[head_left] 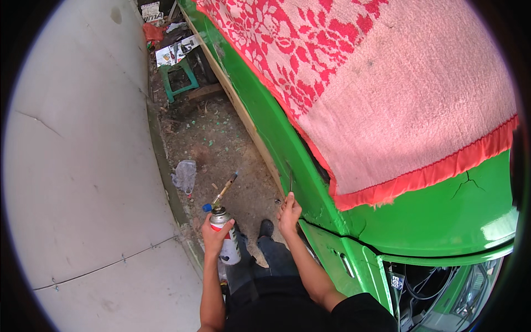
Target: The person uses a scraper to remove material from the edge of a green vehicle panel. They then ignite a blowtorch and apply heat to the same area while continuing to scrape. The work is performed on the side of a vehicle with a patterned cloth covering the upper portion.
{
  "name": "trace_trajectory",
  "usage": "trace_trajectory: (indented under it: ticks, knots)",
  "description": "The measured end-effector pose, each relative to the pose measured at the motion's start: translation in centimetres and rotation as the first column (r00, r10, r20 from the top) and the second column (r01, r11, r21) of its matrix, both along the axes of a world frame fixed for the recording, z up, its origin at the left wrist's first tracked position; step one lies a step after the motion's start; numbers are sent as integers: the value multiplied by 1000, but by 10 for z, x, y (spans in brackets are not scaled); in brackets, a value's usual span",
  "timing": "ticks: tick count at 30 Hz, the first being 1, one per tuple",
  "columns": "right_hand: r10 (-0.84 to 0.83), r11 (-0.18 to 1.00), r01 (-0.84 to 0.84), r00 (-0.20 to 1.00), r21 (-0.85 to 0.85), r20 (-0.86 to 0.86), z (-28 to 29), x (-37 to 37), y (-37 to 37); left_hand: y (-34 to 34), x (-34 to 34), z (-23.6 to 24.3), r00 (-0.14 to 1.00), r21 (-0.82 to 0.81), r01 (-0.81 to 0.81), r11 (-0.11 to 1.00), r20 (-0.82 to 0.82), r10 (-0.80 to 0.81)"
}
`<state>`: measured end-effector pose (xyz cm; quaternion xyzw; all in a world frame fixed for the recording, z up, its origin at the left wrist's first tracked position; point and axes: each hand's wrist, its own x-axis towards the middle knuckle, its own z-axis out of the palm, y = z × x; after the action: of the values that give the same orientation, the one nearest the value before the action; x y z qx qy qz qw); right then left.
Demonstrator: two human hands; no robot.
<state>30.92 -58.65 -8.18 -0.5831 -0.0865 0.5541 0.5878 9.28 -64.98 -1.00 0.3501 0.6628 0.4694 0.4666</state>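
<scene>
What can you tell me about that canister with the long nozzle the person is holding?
The canister is a small metal cylinder, silver-white with a red band near its top. A blue knob sits at its neck, and a thin brass-coloured torch tube juts from the top, angled up and away toward the dirt ground. No flame is visible at the tip. It stands roughly upright in the air, with the left hand wrapped around its body.
</scene>
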Motion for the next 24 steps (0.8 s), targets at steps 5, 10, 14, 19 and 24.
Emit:
trace_trajectory:
  ticks: [5,10,14,19,24]
  knots:
    - [67,997,-66,998,30,-21,-2,-6,28,1,3,3,1000,-41,13,999,-3,-13]
    - [111,994,-111,994,5,-8,-6,0,10,1,11,5,999,-36,33,999,26,-32]
    - [123,992,-123,992,-15,39,-7,13,-3,4,16,2,997,-58,71,996,35,-69]
    - [142,989,-142,990,-29,-13,1,18,-13,11,26,7,994,-42,103,994,30,-102]
    - [132,991,-132,991,-15,6,-8,21,-7,12,31,7,989,-53,130,990,71,-126]
